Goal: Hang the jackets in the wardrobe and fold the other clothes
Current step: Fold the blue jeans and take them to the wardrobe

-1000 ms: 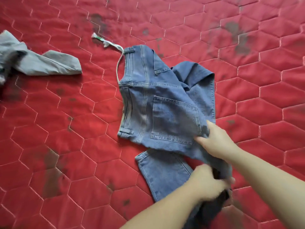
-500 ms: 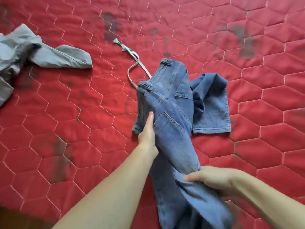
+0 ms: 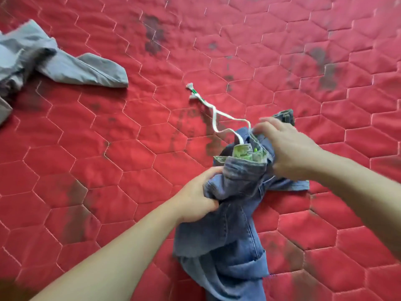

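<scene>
So the left hand (image 3: 195, 199) has a fistful of bunched denim, and the right hand (image 3: 288, 148) curls over the waistband of the jeans (image 3: 236, 240), crumpled on a red hex-quilted mattress (image 3: 108, 170). White drawstring (image 3: 217, 114) trails off. Grey garment (image 3: 65, 66) lies well apart, far left.

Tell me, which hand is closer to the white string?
Right. The right hand reaches the waistband where the white string attaches; the left hand grips the jeans lower down.
</scene>
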Demonstrator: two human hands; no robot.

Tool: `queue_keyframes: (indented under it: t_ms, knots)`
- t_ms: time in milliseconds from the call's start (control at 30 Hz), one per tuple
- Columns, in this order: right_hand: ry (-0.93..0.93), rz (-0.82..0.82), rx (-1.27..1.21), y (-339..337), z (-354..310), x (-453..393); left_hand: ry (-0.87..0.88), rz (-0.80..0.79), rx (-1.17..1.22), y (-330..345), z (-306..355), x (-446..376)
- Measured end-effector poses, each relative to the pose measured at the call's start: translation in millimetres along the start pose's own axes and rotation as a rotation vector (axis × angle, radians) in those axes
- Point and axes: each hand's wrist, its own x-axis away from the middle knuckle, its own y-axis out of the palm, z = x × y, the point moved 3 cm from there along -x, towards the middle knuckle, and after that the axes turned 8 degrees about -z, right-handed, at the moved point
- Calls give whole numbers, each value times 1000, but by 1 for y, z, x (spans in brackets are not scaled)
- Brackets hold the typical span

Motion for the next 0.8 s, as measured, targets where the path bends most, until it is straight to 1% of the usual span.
queue_keyframes:
  t_ms: [33, 67, 100, 167, 200, 267, 300, 367, 400, 433, 467, 500, 567, 600, 633, 667, 700, 767, 800]
  knots:
    - [29, -103, 89, 6, 1, -6, 7, 22, -130, -2, -5, 4]
    - [52, -171, 155, 12, 2, -10, 10, 62, -253, -4, -11, 8]
    - [55, -199, 181, 20, 2, -12, 6, 101, -338, -7, -17, 13]
    - [26, -178, 241, 36, 2, -14, -32, 178, -403, -18, -29, 24]
    - [9, -138, 279, 43, -1, -11, -77, 223, -406, -25, -35, 29]
    - [-39, -39, 255, 61, -6, -3, -134, 288, -383, -38, -38, 36]
    - [-76, 4, 218, 71, -9, 3, -113, 319, -372, -42, -34, 37]
    - [-120, 13, 157, 88, -17, 18, 23, 384, -382, -47, -18, 32]
    - [-126, 13, 145, 96, -19, 26, 88, 389, -415, -48, -9, 26]
    - [-135, 21, 142, 103, -21, 33, 123, 344, -475, -47, -1, 20]
    - [-143, 30, 141, 108, -21, 40, 119, 240, -584, -43, 6, 13]
    - [-153, 45, 125, 111, -19, 46, 84, 92, -756, -38, 9, 7]
    - [-148, 67, 52, 112, -10, 57, -95, -197, -1137, -29, 3, -4]
    - [-119, 90, 18, 111, -5, 62, -176, -254, -1291, -27, 0, -7]
    - [-65, 140, -8, 110, 1, 66, -222, -240, -1418, -27, 0, -11]
    - [14, 198, -32, 107, 7, 70, -231, -175, -1526, -29, 3, -15]
    - [102, 244, -68, 105, 14, 74, -204, -92, -1607, -30, 9, -19]
    - [252, 256, -160, 105, 25, 79, -121, 45, -1639, -36, 13, -19]
    - [285, 222, -206, 106, 29, 81, -124, 48, -1574, -40, 10, -14]
